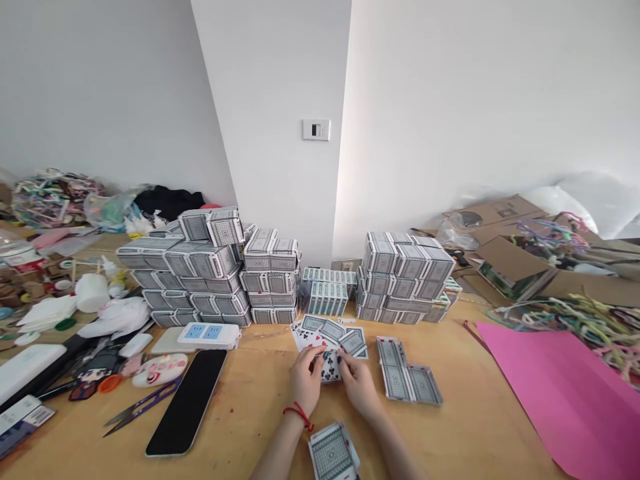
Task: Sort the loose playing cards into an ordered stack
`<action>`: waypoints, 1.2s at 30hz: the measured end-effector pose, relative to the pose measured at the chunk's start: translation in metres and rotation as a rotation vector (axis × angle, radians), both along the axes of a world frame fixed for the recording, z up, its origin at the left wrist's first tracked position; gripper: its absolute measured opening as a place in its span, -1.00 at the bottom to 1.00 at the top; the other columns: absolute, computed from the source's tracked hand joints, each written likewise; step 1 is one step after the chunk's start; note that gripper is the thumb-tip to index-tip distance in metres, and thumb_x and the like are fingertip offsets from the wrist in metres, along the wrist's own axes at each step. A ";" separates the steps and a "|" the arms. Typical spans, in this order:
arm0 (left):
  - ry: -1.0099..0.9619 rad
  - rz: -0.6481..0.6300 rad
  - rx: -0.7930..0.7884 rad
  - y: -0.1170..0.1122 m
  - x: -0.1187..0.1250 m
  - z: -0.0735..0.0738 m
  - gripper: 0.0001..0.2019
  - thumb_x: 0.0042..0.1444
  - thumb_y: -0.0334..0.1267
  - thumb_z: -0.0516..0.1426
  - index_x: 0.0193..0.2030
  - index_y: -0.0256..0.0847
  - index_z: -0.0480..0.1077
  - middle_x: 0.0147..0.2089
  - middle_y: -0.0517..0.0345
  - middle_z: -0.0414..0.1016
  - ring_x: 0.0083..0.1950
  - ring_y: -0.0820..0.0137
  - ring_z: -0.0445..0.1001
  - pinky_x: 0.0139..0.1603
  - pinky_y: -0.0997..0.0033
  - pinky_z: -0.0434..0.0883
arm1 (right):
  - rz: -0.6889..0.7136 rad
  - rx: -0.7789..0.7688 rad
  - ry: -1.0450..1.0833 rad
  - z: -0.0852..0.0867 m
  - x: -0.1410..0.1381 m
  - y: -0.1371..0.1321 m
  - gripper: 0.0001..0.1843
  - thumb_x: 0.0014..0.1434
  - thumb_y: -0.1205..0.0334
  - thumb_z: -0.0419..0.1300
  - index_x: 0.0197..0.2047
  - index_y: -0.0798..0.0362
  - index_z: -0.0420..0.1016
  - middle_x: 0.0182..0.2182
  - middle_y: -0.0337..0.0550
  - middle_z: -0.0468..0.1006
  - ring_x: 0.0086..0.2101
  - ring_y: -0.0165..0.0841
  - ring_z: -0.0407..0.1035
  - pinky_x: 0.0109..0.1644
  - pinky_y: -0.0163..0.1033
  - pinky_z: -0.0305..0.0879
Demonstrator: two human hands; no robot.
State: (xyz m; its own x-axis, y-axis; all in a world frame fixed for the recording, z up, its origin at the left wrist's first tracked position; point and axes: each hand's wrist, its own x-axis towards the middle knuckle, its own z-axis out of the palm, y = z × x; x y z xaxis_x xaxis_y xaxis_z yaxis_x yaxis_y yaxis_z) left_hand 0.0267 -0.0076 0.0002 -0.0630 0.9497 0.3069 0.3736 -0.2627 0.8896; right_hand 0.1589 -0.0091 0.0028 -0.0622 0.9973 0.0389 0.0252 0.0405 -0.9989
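My left hand (306, 381) and my right hand (358, 385) meet over the wooden table (260, 427) and pinch a small stack of playing cards (331, 366) between them, a clubs face showing. A red string circles my left wrist. Just beyond the fingers several loose cards (334, 333) lie fanned, some face up, some back up. An opened flat card box (407, 377) lies right of my right hand. Another card box (333, 457) sits between my forearms at the near edge.
Stacked card boxes (210, 267) form walls at the back, a second pile (403, 277) to the right. A black phone (187, 400), scissors (143, 405) and a white power strip (209, 335) lie left. Pink paper (560, 393) and cardboard boxes (520, 260) fill the right.
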 end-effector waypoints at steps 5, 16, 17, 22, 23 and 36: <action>-0.002 0.023 -0.021 0.000 0.000 -0.002 -0.79 0.03 -0.27 -0.03 -0.26 -0.20 0.39 -0.25 0.06 0.46 -0.20 0.32 0.41 -0.15 0.26 0.36 | 0.173 -0.274 0.472 0.006 -0.003 -0.005 -0.63 -0.03 0.02 0.11 -0.20 0.08 0.39 -0.31 -0.11 0.52 -0.31 -0.23 0.39 -0.25 -0.10 0.29; 0.054 -0.125 0.044 -0.006 0.003 0.007 -0.72 0.03 -0.29 -0.02 -0.12 -0.13 0.36 -0.11 0.06 0.42 -0.06 0.32 0.35 -0.04 0.24 0.31 | 0.237 -0.464 0.877 0.012 -0.009 -0.011 -0.66 -0.01 0.10 0.15 -0.17 0.09 0.35 -0.30 -0.07 0.50 -0.31 -0.29 0.38 -0.25 -0.16 0.27; 0.059 -0.123 0.041 -0.006 0.003 0.008 -0.74 0.04 -0.29 -0.03 -0.14 -0.15 0.37 -0.13 0.05 0.43 -0.08 0.32 0.37 -0.07 0.25 0.33 | 0.240 -0.474 0.878 0.012 -0.009 -0.011 -0.66 -0.01 0.08 0.14 -0.19 0.11 0.37 -0.31 -0.06 0.50 -0.33 -0.30 0.38 -0.26 -0.17 0.27; 0.149 -0.036 0.021 -0.006 0.004 0.007 -0.76 0.08 -0.24 -0.07 -0.27 -0.20 0.39 -0.31 0.05 0.47 -0.26 0.34 0.43 -0.24 0.33 0.38 | 0.311 -0.559 0.858 0.013 -0.008 -0.009 -0.64 0.02 0.03 0.08 -0.25 0.16 0.40 -0.42 -0.04 0.51 -0.48 -0.34 0.37 -0.34 -0.19 0.27; 0.175 -0.021 0.027 -0.006 0.004 0.006 -0.75 0.08 -0.24 -0.08 -0.28 -0.20 0.39 -0.34 0.05 0.47 -0.28 0.35 0.43 -0.26 0.34 0.39 | 0.326 -0.580 0.853 0.012 -0.007 -0.008 -0.63 0.03 0.03 0.07 -0.26 0.17 0.40 -0.45 -0.04 0.50 -0.49 -0.34 0.37 -0.36 -0.19 0.26; 0.177 0.305 0.087 -0.005 -0.001 -0.004 -0.74 0.08 -0.19 -0.11 -0.26 -0.22 0.33 -0.31 -0.03 0.48 -0.26 0.27 0.46 -0.30 0.29 0.39 | 0.454 -0.696 0.897 0.006 -0.007 -0.004 -0.52 0.08 -0.05 -0.07 -0.20 0.21 0.36 -0.43 -0.03 0.48 -0.53 -0.40 0.34 -0.45 -0.30 0.23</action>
